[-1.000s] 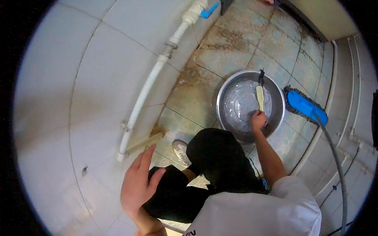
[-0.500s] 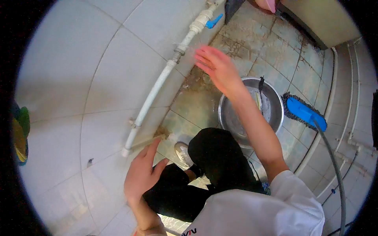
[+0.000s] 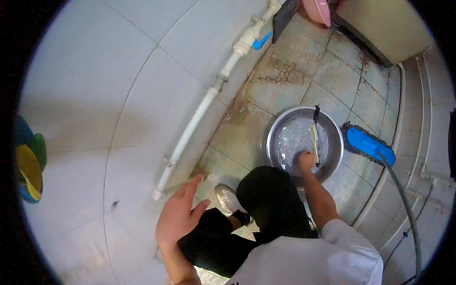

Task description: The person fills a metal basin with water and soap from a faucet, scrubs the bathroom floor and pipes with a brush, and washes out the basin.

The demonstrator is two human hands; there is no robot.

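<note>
A round metal basin (image 3: 271,142) holding water stands on the floor in front of my knee. My right hand (image 3: 307,160) dips into it near the front, fingers down in the water and not clear to see. Just beside that hand lies a long, thin, pale-and-dark stick-like tool (image 3: 313,137); a black piece at its far end hangs over the basin's back rim. Away to the left, my left hand (image 3: 178,216) is raised near the tiled wall, thumb and fingers apart, holding nothing.
A white pipe (image 3: 194,123) with a blue valve handle (image 3: 261,41) runs along the left wall. Right of the basin lies a blue mop head (image 3: 365,142) with a grey handle. A pink basin (image 3: 319,10) and a pale cabinet (image 3: 380,28) stand at the back.
My right hand has come down from beside the pipe, where its fingers were spread and blurred, into the basin's water. My left hand stays raised and open.
</note>
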